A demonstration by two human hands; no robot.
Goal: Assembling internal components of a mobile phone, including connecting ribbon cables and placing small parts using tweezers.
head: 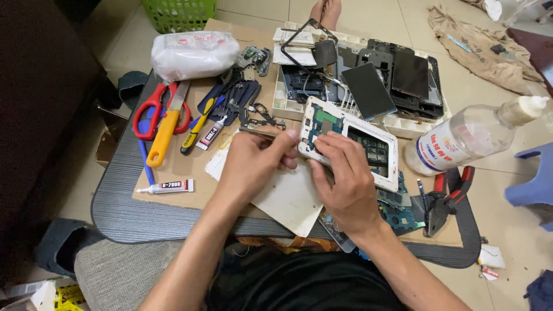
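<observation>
Left hand (250, 164): at the middle of the counter (115, 196); fingers pressed together, pinching thin tweezers (259, 132); the tweezers run toward 9 o'clock from the fingertips; the fingertips meet the left edge of the phone frame (351, 141)
Right hand (344, 178): just at 3 o'clock of the left hand; fingers curled and bearing down on the frame's lower left part; thumb tucked under, so I cannot tell how tight the grip is
Phone frame: white, open, circuit parts showing inside; tilted, lying at 1 o'clock of the hands, over a white sheet (288, 198) on brown cardboard (173, 196)
Tray (403, 124): white, at 12 o'clock of the frame; holds dark screens and phone parts
Bottle (461, 141): clear plastic, white cap, on its side at 3 o'clock of the frame
Cutters (446, 196): red and black handles, at 4 o'clock of the right hand
Scissors (152, 109): red handles, at 10 o'clock of the left hand; a yellow knife (164, 135) lies across them
Glue tube (167, 186): small, white, at 9 o'clock of the left hand
Bag (193, 55): white, at 11 o'clock, near a green basket (178, 14)
</observation>
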